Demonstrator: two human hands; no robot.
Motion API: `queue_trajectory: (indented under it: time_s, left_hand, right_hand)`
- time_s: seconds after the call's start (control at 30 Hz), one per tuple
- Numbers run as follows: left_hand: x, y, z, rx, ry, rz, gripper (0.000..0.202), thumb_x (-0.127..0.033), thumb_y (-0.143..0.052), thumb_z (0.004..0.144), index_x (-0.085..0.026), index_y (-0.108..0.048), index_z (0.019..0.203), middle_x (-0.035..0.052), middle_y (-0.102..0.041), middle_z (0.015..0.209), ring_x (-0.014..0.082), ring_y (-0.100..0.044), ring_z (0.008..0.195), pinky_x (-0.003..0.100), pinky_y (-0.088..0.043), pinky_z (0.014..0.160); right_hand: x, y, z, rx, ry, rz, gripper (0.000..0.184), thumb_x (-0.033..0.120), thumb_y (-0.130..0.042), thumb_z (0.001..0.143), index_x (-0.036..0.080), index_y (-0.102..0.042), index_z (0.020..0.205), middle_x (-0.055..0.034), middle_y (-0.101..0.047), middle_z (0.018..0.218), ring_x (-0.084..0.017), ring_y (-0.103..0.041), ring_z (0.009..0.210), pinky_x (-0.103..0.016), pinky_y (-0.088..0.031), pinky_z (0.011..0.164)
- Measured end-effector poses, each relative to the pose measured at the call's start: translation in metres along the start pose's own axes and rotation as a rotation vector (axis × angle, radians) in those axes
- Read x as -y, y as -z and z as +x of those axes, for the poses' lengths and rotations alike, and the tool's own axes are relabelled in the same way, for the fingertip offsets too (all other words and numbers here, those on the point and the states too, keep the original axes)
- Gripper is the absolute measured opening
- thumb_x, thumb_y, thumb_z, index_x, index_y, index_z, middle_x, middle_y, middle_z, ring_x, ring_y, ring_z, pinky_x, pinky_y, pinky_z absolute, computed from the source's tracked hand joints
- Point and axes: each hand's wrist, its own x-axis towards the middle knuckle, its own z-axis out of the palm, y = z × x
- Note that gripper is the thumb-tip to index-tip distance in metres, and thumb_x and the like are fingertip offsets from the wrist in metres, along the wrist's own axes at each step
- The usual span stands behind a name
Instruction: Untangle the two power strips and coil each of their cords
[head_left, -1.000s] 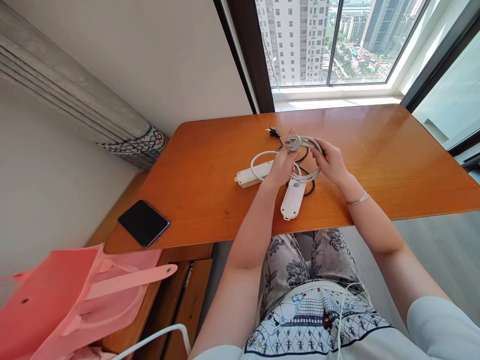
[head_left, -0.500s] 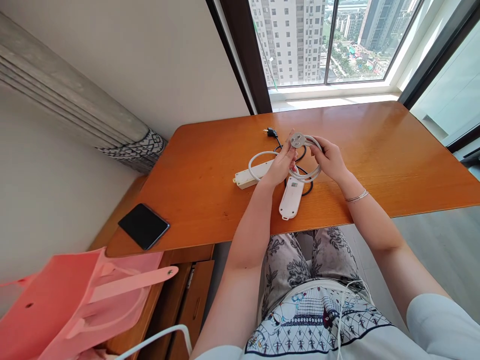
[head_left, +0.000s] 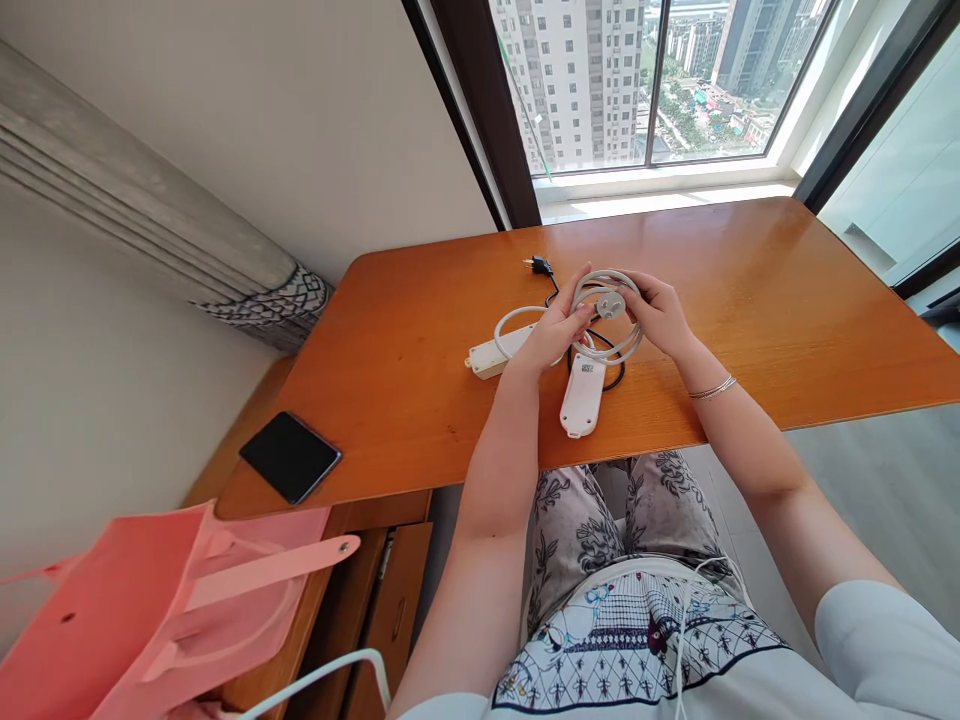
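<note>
Both hands hold a coil of white cable (head_left: pixel 626 348) above the wooden table (head_left: pixel 420 380). My left hand (head_left: pixel 551 333) pinches the coil's left side. On the right side, my right hand (head_left: pixel 661 315) grips the loops. The cable's grey round plug (head_left: pixel 610 304) sits inside the coil between the hands. A white power strip (head_left: pixel 583 393) lies on the table just below the coil, attached to the cable. A second white power strip (head_left: pixel 495 355) lies to the left, partly behind my left hand.
A black cable with a black plug (head_left: pixel 538 265) lies behind the hands. A black phone (head_left: pixel 290 456) rests at the table's near left corner. A pink bag (head_left: pixel 150 600) stands lower left. A window is beyond the table's far edge.
The grey plug has moved from the top of the coil down into its middle. The loops now stand more open and round between the hands.
</note>
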Motion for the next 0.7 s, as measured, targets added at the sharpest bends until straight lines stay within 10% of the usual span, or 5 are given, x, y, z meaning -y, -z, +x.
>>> queue_trajectory:
  time_s: [0.7]
  left_hand:
    - [0.004, -0.017, 0.0, -0.236, -0.212, 0.579, 0.046, -0.024, -0.052, 0.099, -0.023, -0.056, 0.145, 0.012, -0.075, 0.115, 0.0306, -0.067, 0.114, 0.037, -0.048, 0.099]
  right_hand:
    - [0.009, -0.007, -0.013, -0.174, 0.11, -0.269, 0.05, 0.065, -0.058, 0.094, 0.023, -0.079, 0.11, -0.0071, -0.078, 0.09, -0.022, -0.071, 0.079, -0.036, -0.058, 0.076]
